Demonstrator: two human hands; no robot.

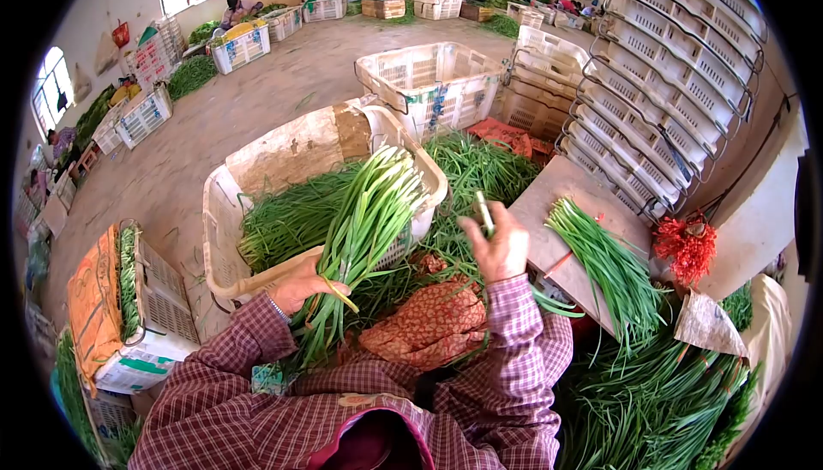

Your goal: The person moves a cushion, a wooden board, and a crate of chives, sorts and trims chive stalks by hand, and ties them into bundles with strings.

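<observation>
My left hand (302,286) is wrapped round the lower part of a bunch of green stalks (373,204), whose pale ends point up and away. A yellowish leaf (343,296) sticks out by its fingers. To the right, my right hand (501,243) is raised, apart from the bunch, with a short pale stalk piece (485,213) between thumb and fingers. Behind the bunch, a white crate (225,230) holds more greens (291,217). A second bunch (600,264) lies on a board (549,204) at the right. A red patterned cloth (433,320) is across my lap.
Loose greens (480,170) lie beyond my right hand. An empty-looking crate (437,84) stands ahead, with tall stacked crates (669,84) at the right. Red ties (684,247) hang beside the board. A large heap of greens (651,401) is at lower right. Several people sit among crates farther back.
</observation>
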